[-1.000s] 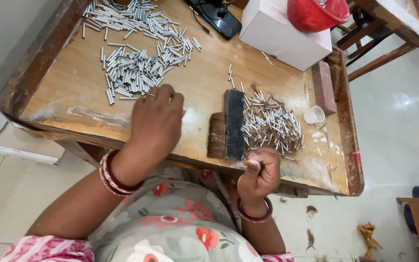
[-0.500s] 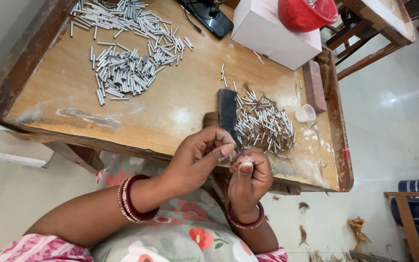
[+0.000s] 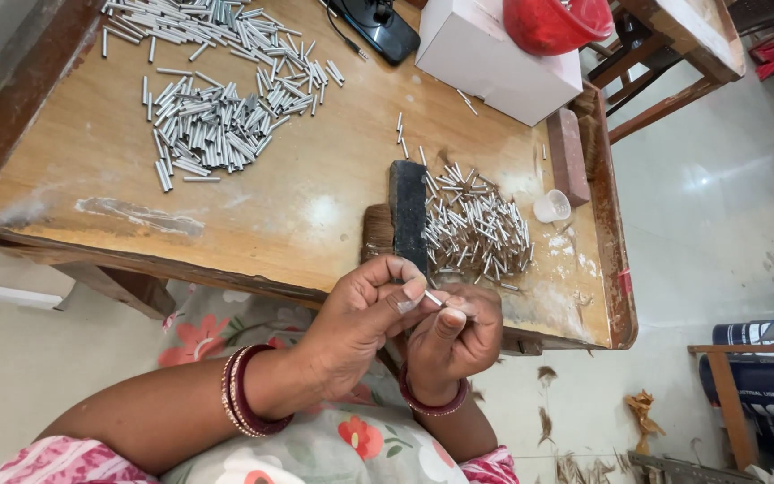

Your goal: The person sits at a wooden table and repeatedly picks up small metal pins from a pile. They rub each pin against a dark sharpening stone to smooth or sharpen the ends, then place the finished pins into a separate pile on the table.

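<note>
My left hand (image 3: 362,315) and my right hand (image 3: 456,330) meet in front of the near edge of the wooden table (image 3: 297,206). Together their fingertips pinch one small silver metal tube (image 3: 434,299). Just beyond the hands a dark block (image 3: 408,213) lies on the table, with a pile of thin silver pins (image 3: 477,229) to its right. A larger heap of silver tubes (image 3: 212,90) covers the far left of the table. Red bangles sit on both wrists.
A white box (image 3: 493,56) with a red bowl (image 3: 555,20) on it stands at the back right. A black device (image 3: 376,27) lies beside the box. A small clear cup (image 3: 551,206) and a brown wooden block (image 3: 568,154) sit near the right edge.
My left hand has come back from the table top near the tube heap to my right hand. Both hands now pinch the small tube together.
</note>
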